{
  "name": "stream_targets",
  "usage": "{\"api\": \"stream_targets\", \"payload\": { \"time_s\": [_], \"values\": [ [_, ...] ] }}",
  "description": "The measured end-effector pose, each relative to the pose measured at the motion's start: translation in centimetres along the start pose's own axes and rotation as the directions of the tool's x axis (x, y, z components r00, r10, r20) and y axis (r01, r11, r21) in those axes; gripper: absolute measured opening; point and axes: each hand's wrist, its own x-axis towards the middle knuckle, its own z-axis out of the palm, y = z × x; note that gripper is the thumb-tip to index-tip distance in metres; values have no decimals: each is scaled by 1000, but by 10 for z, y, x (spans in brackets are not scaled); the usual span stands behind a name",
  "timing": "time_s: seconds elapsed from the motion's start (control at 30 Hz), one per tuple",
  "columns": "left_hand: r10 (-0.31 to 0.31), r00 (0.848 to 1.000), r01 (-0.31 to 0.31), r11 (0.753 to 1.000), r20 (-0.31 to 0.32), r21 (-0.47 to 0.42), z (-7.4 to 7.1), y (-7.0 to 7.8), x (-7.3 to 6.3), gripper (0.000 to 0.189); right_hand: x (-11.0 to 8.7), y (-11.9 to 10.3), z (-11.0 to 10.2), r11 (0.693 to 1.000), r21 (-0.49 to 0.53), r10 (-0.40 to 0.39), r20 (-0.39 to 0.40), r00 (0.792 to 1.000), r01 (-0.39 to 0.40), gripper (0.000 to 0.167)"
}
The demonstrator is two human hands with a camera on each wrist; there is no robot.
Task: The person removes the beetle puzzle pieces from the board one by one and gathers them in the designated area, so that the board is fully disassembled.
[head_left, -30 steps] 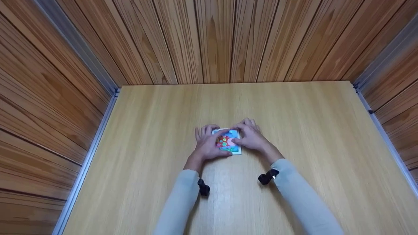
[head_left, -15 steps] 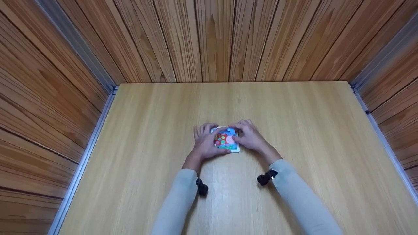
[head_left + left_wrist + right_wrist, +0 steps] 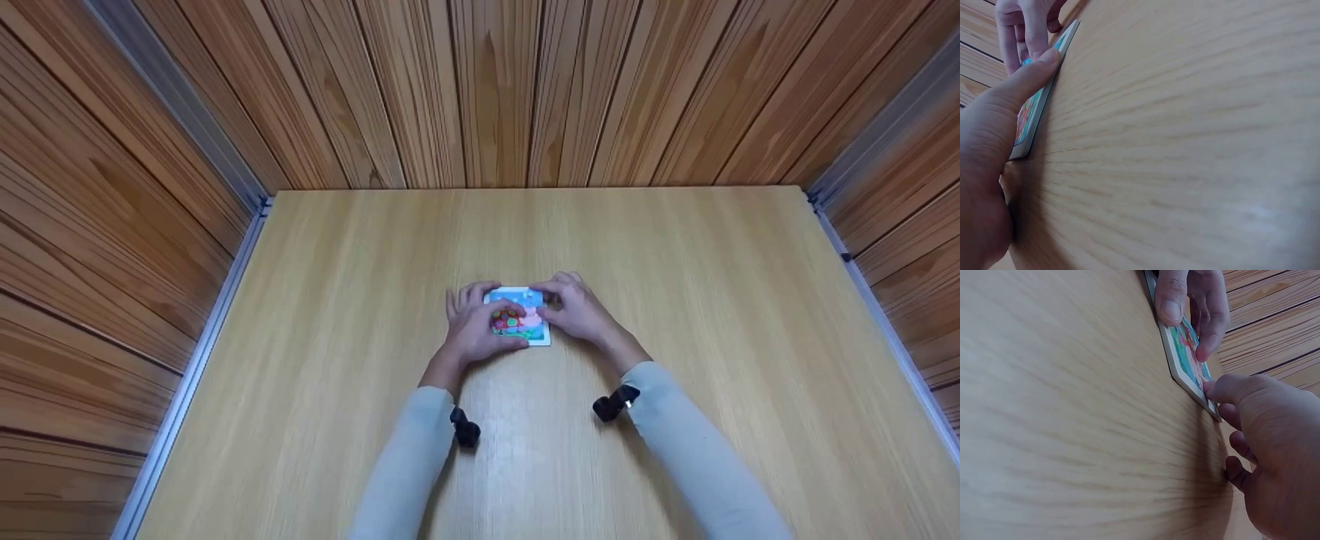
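Observation:
A small flat picture board (image 3: 531, 298) with a white border lies on the table, its picture blue with red and pink shapes. My left hand (image 3: 474, 330) holds its left side; the thumb is on the near edge and the index finger (image 3: 512, 307) touches the picture. In the left wrist view the left thumb (image 3: 1033, 76) presses the board's rim (image 3: 1039, 121). My right hand (image 3: 577, 309) grips the right side, with thumb and index finger at the edge near the far corner. The right thumb (image 3: 1235, 387) touches the border in the right wrist view.
The light wooden table (image 3: 360, 255) extends around the board. Wood-plank walls (image 3: 495, 97) rise behind and at both sides, with grey metal rails (image 3: 195, 337) along the side edges. Small black cameras (image 3: 465, 431) are strapped to both sleeves.
My right thumb has moved off the picture to the right edge. My left index finger has drawn back towards me, and more of the blue upper part of the picture shows.

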Motion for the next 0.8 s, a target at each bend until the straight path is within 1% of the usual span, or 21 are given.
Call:
{"api": "stream_targets", "payload": {
  "time_s": [0.27,0.37,0.47,0.6,0.8],
  "values": [
    [-11,1000,11,1000,11,9,-2,3,-2,45,1,0,1,1000,8,21,7,1000,-21,44],
    [-13,1000,13,1000,8,1,-3,3,-2,45,1,0,0,1000,13,13,6,1000,-13,44],
    [-15,1000,15,1000,12,16,-3,5,-3,45,0,1,-1,1000,14,15,3,1000,-15,45],
    [-11,1000,10,999,24,35,-4,6,-4,45,-1,3,-5,1000,13,24,-4,1000,-24,46],
    [-14,999,14,1000,36,10,-6,5,-5,49,-2,6,-17,1000,13,10,-19,1000,-10,45]
  ]
}}
